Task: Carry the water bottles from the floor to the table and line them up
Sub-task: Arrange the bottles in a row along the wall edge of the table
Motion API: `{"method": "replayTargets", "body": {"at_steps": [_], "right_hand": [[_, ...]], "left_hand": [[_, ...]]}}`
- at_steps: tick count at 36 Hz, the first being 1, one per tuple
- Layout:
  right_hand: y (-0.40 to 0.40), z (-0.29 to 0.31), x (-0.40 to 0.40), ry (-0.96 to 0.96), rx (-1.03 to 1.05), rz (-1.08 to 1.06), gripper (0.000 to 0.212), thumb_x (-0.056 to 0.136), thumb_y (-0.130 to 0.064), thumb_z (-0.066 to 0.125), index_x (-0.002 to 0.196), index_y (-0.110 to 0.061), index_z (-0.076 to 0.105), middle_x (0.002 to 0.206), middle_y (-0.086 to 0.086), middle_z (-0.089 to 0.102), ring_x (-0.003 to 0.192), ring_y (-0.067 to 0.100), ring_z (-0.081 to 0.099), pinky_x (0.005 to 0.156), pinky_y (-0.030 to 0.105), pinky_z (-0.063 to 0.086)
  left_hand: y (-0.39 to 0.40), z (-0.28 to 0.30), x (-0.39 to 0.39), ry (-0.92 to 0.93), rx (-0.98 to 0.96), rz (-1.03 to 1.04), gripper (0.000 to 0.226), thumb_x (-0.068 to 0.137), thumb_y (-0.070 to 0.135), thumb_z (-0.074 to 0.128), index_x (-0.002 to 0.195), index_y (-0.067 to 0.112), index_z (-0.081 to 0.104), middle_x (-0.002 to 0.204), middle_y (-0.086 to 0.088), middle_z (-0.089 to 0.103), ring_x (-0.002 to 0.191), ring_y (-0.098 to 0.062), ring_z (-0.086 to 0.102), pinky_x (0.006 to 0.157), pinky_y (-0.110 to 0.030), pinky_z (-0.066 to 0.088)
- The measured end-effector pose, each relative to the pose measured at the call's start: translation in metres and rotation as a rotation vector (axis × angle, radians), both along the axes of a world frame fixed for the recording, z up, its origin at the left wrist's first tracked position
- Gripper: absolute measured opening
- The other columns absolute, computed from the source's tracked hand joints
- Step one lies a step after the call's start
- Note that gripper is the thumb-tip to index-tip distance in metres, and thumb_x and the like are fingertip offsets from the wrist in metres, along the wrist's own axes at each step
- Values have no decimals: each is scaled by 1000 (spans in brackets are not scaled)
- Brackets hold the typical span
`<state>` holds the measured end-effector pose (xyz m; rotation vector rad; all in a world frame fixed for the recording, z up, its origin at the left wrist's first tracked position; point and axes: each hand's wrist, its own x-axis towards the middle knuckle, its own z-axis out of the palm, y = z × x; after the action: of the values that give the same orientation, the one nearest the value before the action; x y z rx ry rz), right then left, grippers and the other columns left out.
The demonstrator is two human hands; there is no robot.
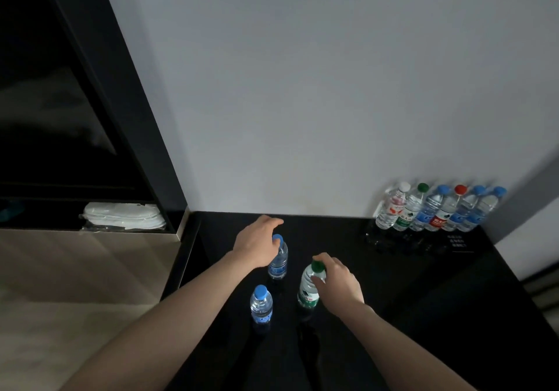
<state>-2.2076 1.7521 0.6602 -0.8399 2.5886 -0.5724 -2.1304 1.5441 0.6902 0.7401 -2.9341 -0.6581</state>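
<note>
Now we reach both arms over the black table [393,315]: our left hand [257,242] cups a blue-capped bottle [279,262], our right hand [340,282] pinches the green-capped bottle [309,288]; both bottles stand upright mid-table.

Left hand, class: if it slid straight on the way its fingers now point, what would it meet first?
Probably nothing on the table. The left hand, at the blue-capped bottle, points up-right over bare tabletop toward the wall; the bottle row seems off that line, though depth is unclear.
</note>
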Motion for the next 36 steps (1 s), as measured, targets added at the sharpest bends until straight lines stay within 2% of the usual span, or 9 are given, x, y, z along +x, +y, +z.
{"method": "replayTargets", "body": {"at_steps": [4, 6, 13, 18, 22, 25, 27, 31, 36], "right_hand": [[3, -6, -3, -4, -9, -69, 24, 91, -33, 65, 113, -32, 54, 102, -8, 60, 87, 20, 61, 74, 35, 51], [7, -11, -4, -22, -19, -92, 22, 92, -31, 65, 112, -31, 56, 102, -6, 63, 88, 21, 61, 75, 35, 52], [12, -21, -6, -50, -35, -110, 37, 95, -20, 59, 129, -36, 57, 118, -8, 65, 102, 18, 62, 80, 32, 50], [9, -24, -4, -30, -24, -24, 53, 96, -8, 51, 141, -36, 50, 145, -15, 49, 126, 17, 51, 93, 30, 48], [3, -28, 4, -18, 15, 44, 66, 93, -2, 46, 146, -41, 42, 154, -18, 36, 130, 18, 42, 98, 31, 47], [0, -32, 10, -28, 10, 40, 70, 92, -1, 48, 147, -43, 38, 155, -14, 36, 132, 18, 41, 99, 31, 46], [1, -34, 11, -33, 1, 16, 68, 93, -3, 50, 148, -43, 38, 152, -12, 37, 132, 17, 42, 99, 31, 46], [7, -37, 10, -22, -17, -1, 53, 100, -20, 50, 147, -44, 38, 141, -10, 41, 123, 15, 47, 91, 30, 49], [10, -38, 11, 2, -19, -14, 49, 102, -29, 49, 146, -45, 38, 130, -11, 43, 112, 14, 49, 82, 27, 47]], "left_hand": [[1, -17, -9, -97, -1, -28, 46, 101, 27, 53, 147, 31, 46, 149, 6, 47, 127, -22, 55, 99, -36, 48], [1, -26, -9, -114, -8, -19, 45, 101, 24, 52, 145, 32, 48, 144, 5, 53, 125, -21, 56, 96, -35, 49], [-1, -40, -7, -84, 1, 44, 38, 98, 27, 61, 136, 32, 58, 127, 1, 66, 109, -22, 65, 81, -31, 50], [-5, -43, -3, -87, 32, 51, 36, 96, 16, 62, 128, 33, 64, 116, 3, 70, 98, -19, 67, 71, -27, 49], [-9, -41, -2, -105, 62, -44, 49, 91, 1, 60, 129, 32, 63, 129, 4, 64, 109, -19, 64, 82, -29, 53], [-11, -43, -1, -103, 62, -88, 50, 93, 2, 60, 134, 30, 59, 136, 3, 59, 116, -19, 61, 92, -33, 53], [-11, -45, 0, -93, 72, -96, 51, 95, 5, 60, 139, 30, 55, 139, 2, 57, 119, -19, 59, 94, -32, 52], [-12, -46, 0, -67, 89, -108, 47, 98, 17, 60, 142, 31, 51, 141, 3, 57, 122, -19, 59, 96, -32, 51], [-10, -45, -3, -59, 76, -87, 41, 98, 29, 62, 138, 30, 54, 133, 5, 62, 114, -18, 62, 91, -32, 53]]}}
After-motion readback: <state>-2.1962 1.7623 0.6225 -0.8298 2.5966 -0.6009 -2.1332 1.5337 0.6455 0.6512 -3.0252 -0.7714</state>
